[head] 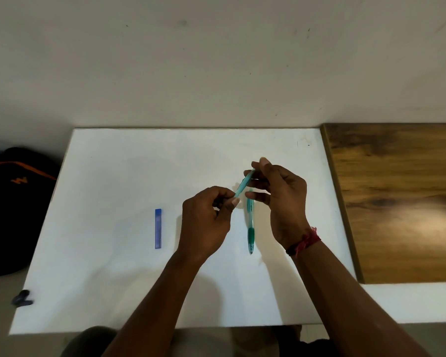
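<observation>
Above the middle of the white table (113,279), both hands hold a thin translucent teal pen part (243,185) tilted up to the right. My left hand (206,222) pinches its lower end; my right hand (281,199) pinches its upper end between fingertips and thumb. Beneath them a teal pen (250,228) with a darker green grip lies on the table, pointing toward me. A flat blue lead case (158,228) lies to the left of my left hand.
A dark backpack (13,210) with orange trim sits off the table's left edge. A small dark object (23,298) lies on the floor near the front left corner. A wooden tabletop (402,202) adjoins on the right. A pale wall stands behind.
</observation>
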